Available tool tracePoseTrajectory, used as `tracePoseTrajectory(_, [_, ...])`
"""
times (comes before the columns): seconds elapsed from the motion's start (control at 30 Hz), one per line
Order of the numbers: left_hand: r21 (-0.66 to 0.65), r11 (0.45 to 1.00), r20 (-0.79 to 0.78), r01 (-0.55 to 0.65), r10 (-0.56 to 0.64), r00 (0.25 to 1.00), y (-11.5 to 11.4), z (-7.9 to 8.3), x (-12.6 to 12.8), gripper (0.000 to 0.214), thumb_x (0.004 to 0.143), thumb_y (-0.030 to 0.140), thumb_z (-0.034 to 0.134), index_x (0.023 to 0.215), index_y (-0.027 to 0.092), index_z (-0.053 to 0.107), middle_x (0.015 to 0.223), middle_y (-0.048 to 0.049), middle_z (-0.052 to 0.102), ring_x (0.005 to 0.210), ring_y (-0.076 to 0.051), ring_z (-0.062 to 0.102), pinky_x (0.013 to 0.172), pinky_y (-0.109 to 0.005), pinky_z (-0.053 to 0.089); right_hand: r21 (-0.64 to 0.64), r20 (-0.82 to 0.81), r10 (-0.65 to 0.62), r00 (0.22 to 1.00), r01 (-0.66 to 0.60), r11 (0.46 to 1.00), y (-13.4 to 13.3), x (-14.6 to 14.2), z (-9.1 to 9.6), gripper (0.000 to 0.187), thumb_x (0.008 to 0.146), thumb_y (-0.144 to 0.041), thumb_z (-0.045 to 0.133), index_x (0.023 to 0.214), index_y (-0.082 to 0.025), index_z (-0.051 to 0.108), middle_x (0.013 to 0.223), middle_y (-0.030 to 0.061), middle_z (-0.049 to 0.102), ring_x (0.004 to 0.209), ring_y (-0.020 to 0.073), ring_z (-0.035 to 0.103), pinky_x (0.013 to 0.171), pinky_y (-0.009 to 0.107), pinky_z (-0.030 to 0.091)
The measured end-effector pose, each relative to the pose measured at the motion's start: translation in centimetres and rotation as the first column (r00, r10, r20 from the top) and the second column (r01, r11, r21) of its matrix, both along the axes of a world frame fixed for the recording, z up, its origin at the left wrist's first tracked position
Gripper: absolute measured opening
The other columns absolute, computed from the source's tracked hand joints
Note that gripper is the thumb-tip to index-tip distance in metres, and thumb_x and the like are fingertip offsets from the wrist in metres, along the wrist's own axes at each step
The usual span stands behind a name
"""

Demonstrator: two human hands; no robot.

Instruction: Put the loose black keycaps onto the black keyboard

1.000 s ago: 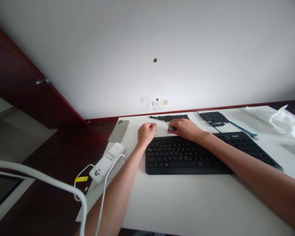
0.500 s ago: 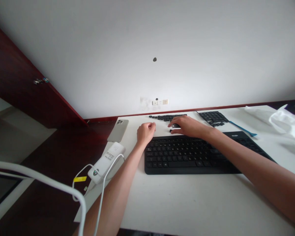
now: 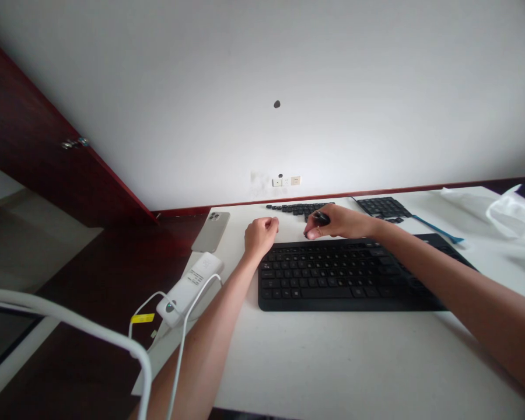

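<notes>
A black keyboard (image 3: 345,274) lies across the white table (image 3: 324,361). My left hand (image 3: 259,234) rests as a loose fist on the table just past the keyboard's far left corner; what it holds, if anything, is hidden. My right hand (image 3: 339,221) hovers over the keyboard's far edge, its fingers pinched on a small black keycap (image 3: 322,219). A row of loose black keycaps (image 3: 295,207) lies beyond both hands near the wall.
A second black keyboard (image 3: 382,207) and a blue tool (image 3: 437,231) lie at the far right. White plastic wrapping (image 3: 514,219) sits at the right edge. A phone (image 3: 210,231) and a white power bank (image 3: 190,288) with cables lie at the table's left edge.
My right hand has lifted from the table just past the keyboard and turned, with a black keycap pinched in its fingers. My left hand has stayed in place.
</notes>
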State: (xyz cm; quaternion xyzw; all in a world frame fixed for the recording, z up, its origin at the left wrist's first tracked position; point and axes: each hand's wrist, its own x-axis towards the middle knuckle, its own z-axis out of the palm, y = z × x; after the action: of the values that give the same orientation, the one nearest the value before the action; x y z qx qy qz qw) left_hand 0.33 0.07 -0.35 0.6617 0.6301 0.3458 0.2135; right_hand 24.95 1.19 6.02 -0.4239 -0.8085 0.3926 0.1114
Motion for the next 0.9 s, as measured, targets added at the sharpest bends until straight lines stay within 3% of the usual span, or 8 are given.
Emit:
tracePoseTrajectory(0.1, [0.0, 1.0, 0.005, 0.0, 0.0, 1.0, 0.0, 0.0, 0.0, 0.043, 0.094, 0.046, 0.047, 0.06, 0.022, 0.06, 0.059, 0.0002, 0.062, 0.061, -0.017, 0.054, 0.064, -0.029, 0.031, -0.163, -0.063, 0.069, 0.996, -0.079, 0.983, -0.2, 0.5, 0.6, 0.047, 0.079, -0.062, 0.075, 0.098, -0.019, 0.078, 0.083, 0.0045, 0.073, 0.063, 0.0131, 0.052, 0.056, 0.028, 0.034])
tracePoseTrajectory(0.27, [0.0, 1.0, -0.004, 0.007, -0.007, 1.0, 0.0, 0.1, 0.0, 0.044, 0.095, 0.046, 0.047, 0.06, 0.022, 0.061, 0.059, 0.0002, 0.062, 0.061, -0.018, 0.054, 0.064, -0.03, 0.031, -0.265, -0.098, 0.123, 0.988, -0.145, 0.953, -0.4, 1.1, 1.2, 0.047, 0.075, -0.057, 0.08, 0.104, -0.02, 0.076, 0.092, 0.0065, 0.076, 0.075, 0.0166, 0.06, 0.059, 0.027, 0.037])
tracePoseTrajectory(0.5, [-0.009, 1.0, -0.015, 0.005, -0.005, 1.0, 0.0, 0.2, 0.0, 0.043, 0.095, 0.045, 0.047, 0.061, 0.022, 0.061, 0.062, -0.0008, 0.064, 0.065, -0.019, 0.058, 0.066, -0.029, 0.033, -0.175, 0.042, 0.175, 0.984, -0.165, 0.971, -1.0, 1.0, 2.5, 0.047, 0.072, -0.058, 0.082, 0.1, -0.021, 0.076, 0.091, 0.0046, 0.075, 0.086, 0.0217, 0.065, 0.074, 0.031, 0.044])
tracePoseTrajectory(0.67, [-0.009, 1.0, -0.023, 0.014, -0.014, 1.0, -0.1, 0.3, 0.1, 0.044, 0.095, 0.046, 0.046, 0.061, 0.022, 0.06, 0.06, -0.0001, 0.061, 0.063, -0.018, 0.056, 0.066, -0.029, 0.033, -0.182, 0.223, 0.234, 0.946, -0.195, 0.964, -2.0, 0.1, 3.2, 0.048, 0.069, -0.061, 0.081, 0.094, -0.021, 0.078, 0.085, 0.0041, 0.076, 0.079, 0.0213, 0.065, 0.07, 0.031, 0.041])
tracePoseTrajectory(0.9, [-0.011, 1.0, -0.024, 0.006, -0.006, 1.0, -0.1, 0.3, 0.1, 0.042, 0.093, 0.044, 0.046, 0.061, 0.022, 0.06, 0.057, 0.0002, 0.058, 0.06, -0.017, 0.052, 0.064, -0.029, 0.03, -0.24, 0.292, 0.312, 0.904, -0.247, 0.939, -2.8, -0.8, 3.2, 0.039, 0.074, -0.057, 0.078, 0.087, -0.02, 0.08, 0.087, 0.0049, 0.079, 0.082, 0.022, 0.068, 0.07, 0.03, 0.041])
